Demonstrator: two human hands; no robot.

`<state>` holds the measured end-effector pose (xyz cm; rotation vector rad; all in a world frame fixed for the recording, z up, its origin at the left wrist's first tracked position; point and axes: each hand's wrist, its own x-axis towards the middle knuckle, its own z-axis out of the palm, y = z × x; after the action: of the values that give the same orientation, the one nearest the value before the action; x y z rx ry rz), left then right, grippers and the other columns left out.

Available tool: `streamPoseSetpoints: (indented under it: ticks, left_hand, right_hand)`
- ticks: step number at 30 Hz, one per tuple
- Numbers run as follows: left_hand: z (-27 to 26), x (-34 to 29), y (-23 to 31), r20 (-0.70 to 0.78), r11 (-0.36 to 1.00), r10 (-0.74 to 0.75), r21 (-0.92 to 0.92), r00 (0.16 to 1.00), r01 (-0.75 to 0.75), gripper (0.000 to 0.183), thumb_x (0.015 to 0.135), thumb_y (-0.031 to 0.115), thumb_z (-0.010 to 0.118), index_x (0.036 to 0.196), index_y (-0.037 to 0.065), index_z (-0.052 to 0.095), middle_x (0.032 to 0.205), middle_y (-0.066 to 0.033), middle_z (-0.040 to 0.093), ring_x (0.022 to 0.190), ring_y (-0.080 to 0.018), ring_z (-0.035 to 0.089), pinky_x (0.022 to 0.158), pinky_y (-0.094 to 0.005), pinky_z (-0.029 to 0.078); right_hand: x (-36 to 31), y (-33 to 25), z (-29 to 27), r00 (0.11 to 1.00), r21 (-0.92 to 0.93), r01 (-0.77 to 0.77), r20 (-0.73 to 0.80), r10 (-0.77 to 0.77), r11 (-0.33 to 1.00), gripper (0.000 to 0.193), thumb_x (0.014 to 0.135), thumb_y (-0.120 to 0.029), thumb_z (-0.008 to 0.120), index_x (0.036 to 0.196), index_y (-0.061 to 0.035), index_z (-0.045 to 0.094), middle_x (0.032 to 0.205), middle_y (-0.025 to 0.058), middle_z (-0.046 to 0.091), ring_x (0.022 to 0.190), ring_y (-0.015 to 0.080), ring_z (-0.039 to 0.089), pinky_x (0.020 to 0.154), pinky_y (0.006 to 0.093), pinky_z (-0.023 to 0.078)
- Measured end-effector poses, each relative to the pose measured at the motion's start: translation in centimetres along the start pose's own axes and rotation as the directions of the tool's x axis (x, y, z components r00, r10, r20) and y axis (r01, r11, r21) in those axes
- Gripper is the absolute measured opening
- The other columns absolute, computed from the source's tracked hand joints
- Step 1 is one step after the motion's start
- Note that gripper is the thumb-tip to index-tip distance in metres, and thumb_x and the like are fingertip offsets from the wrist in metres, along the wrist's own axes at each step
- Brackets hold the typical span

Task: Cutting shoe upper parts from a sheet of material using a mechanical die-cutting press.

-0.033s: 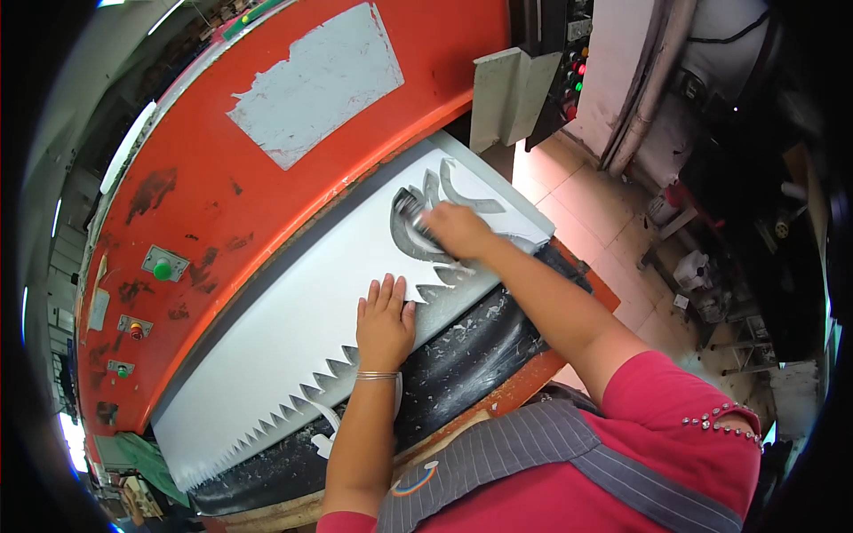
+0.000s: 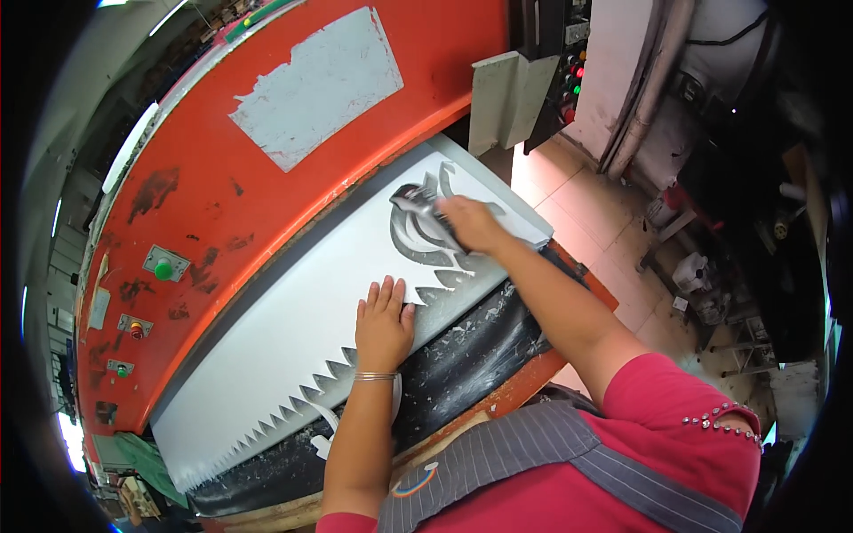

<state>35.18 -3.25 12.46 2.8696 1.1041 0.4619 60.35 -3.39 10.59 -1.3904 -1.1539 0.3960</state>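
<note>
A long white sheet lies on the press bed, with triangular notches along its near edge and curved gaps at its right end. My left hand rests flat on the sheet near the notched edge, fingers stretched out. Over the curved gaps, my right hand grips a shiny curved metal cutting die. Motion smears the die somewhat, and my fingers hide part of it. A thin white offcut strip hangs by the near edge below my left wrist.
An orange press body spans the far side, with green buttons on its left. Along the near edge runs a black surface strewn with white scraps. A grey metal bracket stands at the far right, before a pipe.
My right hand has moved slightly to the right with the cutting die, which now shows more of its curved shape. My left hand stays in place on the sheet.
</note>
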Motion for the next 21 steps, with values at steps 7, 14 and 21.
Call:
streamPoseSetpoints:
  ticks: [7, 14, 21]
  left_hand:
    - [-2.2, -2.1, 4.7, 0.354, 0.028, -0.114, -0.933, 0.928, 0.359, 0.056, 0.098, 0.032, 0.042, 0.138, -0.005, 0.033, 0.138, -0.0206, 0.042, 0.131, -0.0265, 0.036, 0.107, -0.0395, 0.026]
    - [-5.6, -9.5, 7.0, 0.445, -0.308, -0.034, -0.856, 0.895, 0.414, 0.051, 0.083, 0.027, 0.069, 0.120, -0.002, 0.049, 0.111, -0.0089, 0.062, 0.103, -0.0208, 0.058, 0.092, -0.0346, 0.043]
    - [-9.4, -13.7, 10.3, 0.444, 0.210, -0.069, -0.869, 0.893, 0.448, 0.041, 0.071, 0.021, 0.080, 0.100, 0.003, 0.056, 0.087, -0.0037, 0.059, 0.077, -0.0153, 0.056, 0.072, -0.0292, 0.047]
  right_hand:
    - [-10.8, -7.7, -5.3, 0.954, 0.282, -0.144, 0.295, 0.057, 0.949, 0.027, 0.093, -0.029, 0.054, 0.098, -0.0031, 0.049, 0.080, 0.0016, 0.052, 0.073, 0.0124, 0.049, 0.066, 0.0300, 0.044]
    - [-16.2, -10.6, -4.2, 0.614, 0.253, -0.083, 0.775, -0.150, 0.964, 0.038, 0.094, -0.034, 0.051, 0.078, 0.0003, 0.052, 0.058, 0.0092, 0.045, 0.058, 0.0117, 0.043, 0.054, 0.0344, 0.039]
    - [-20.9, -10.6, -2.2, 0.665, 0.284, 0.104, 0.693, -0.279, 0.953, 0.023, 0.075, -0.021, 0.064, 0.072, 0.0004, 0.059, 0.062, 0.0204, 0.057, 0.056, 0.0361, 0.059, 0.052, 0.0416, 0.044]
